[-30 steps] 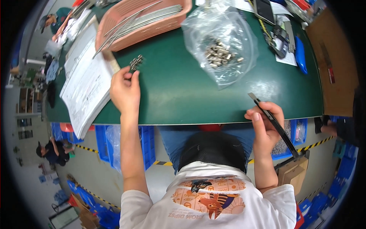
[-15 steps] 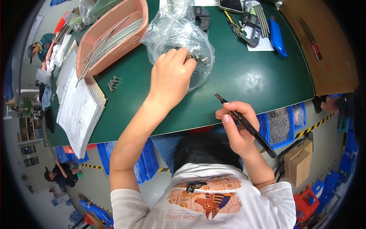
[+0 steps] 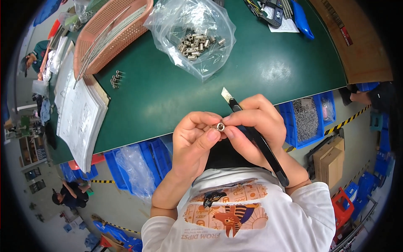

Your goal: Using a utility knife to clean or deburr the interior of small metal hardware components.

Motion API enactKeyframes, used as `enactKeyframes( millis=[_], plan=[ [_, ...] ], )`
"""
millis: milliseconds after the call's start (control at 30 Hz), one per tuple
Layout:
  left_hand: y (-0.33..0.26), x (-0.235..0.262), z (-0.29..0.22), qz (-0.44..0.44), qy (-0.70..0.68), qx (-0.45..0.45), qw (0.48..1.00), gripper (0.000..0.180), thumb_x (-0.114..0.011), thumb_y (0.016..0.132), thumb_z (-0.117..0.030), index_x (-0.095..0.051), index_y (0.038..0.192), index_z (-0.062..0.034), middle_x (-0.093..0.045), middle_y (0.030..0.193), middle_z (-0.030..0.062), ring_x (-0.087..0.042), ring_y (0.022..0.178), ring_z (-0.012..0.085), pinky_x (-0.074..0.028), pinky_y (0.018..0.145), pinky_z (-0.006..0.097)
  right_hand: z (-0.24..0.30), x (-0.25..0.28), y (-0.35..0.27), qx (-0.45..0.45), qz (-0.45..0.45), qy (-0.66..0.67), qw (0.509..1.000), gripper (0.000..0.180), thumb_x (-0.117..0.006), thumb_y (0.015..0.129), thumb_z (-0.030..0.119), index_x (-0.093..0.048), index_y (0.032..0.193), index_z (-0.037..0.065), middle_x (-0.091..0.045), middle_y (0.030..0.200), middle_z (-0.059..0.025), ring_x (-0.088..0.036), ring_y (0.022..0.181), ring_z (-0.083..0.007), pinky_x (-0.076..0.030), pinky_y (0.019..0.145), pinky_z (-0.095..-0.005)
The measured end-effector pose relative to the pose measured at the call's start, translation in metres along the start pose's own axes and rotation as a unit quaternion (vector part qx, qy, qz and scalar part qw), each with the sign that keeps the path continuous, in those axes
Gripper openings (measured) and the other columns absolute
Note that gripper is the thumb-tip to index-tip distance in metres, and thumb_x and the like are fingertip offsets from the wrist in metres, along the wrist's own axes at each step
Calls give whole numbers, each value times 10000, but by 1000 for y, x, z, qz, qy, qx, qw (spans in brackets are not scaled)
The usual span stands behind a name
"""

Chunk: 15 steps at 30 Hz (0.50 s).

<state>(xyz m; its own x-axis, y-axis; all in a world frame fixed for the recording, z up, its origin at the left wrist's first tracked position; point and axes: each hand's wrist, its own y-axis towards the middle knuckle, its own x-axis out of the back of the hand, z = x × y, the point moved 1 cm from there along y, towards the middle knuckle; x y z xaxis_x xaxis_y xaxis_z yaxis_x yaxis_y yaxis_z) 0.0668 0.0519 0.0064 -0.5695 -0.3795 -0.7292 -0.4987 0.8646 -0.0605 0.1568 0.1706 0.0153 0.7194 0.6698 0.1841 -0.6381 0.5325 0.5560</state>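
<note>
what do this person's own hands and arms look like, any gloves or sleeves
The left hand and right hand are ungloved, with no rings or wristwear visible. The forearms are bare too. White short sleeves cover the upper arms, part of a white shirt with an orange print.

Shows at upper left on the green counter [image 3: 155, 98] a pink basket [image 3: 116, 49] of thin metal rods [image 3: 110, 34] beside a stack of papers [image 3: 79, 113], at upper right a blue object [image 3: 302, 21] near brown cardboard [image 3: 359, 52], and farther down a blue bin [image 3: 310, 141] and a red stool [image 3: 342, 208].
</note>
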Motion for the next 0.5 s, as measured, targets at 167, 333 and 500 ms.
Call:
enactKeyframes(
  millis=[167,333,500],
  plan=[
    [-7,5,4,-3,-17,-1,1000,145,-580,855,-22,-550,993,10,-603,988,121,-604,890,167,-499,819,288,4,-5,-4,25,1,-17,1000,169,-695,664,17,-656,828,28,-519,700,-78,-508,556,-155,-383,456,-252],
    [-14,4,5,-3,-52,7,999,143,-589,848,-11,-557,987,0,-596,1001,117,-589,915,158,-478,832,285,9,-7,-6,27,6,-26,999,164,-685,674,15,-653,834,25,-527,709,-84,-507,564,-160,-389,469,-258],
    [-18,8,7,-13,37,-82,996,190,-615,809,43,-554,986,10,-581,1003,128,-581,907,167,-471,826,275,12,-8,-7,29,22,-26,999,181,-680,671,1,-656,849,27,-531,717,-85,-509,572,-165,-393,474,-260]
  ],
)
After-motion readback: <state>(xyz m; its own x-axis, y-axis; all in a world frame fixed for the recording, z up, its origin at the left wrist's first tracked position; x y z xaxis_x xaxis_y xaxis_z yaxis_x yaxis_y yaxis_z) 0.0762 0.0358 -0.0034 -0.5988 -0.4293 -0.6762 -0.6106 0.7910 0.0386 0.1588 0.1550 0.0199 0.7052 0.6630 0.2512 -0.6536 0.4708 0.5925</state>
